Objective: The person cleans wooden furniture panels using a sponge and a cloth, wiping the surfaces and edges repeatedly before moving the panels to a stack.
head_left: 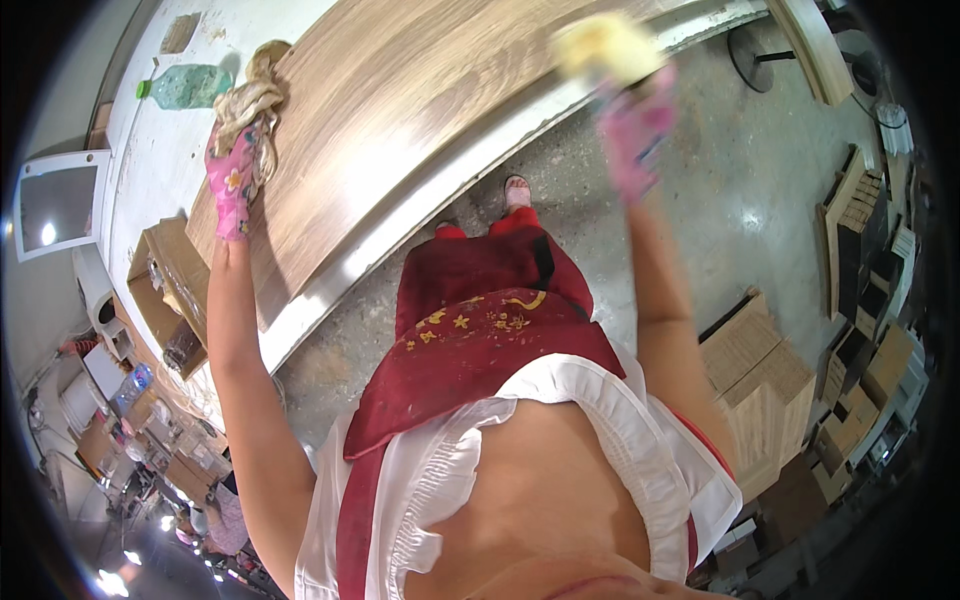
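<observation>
Your left hand [232, 180] fists a rag wad [250, 100] pinning the far-left wood panel [400, 110]; right hand [635, 135] grips a yellow sponge [608, 48] (blurred) mid-air.

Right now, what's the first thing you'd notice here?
Two bright pink gloves: the left hand presses a pale rag on the wood-grain board at upper left, and the right hand, blurred, holds a yellow cloth up near the top. A green plastic bottle lies on the white table beside the rag.
</observation>
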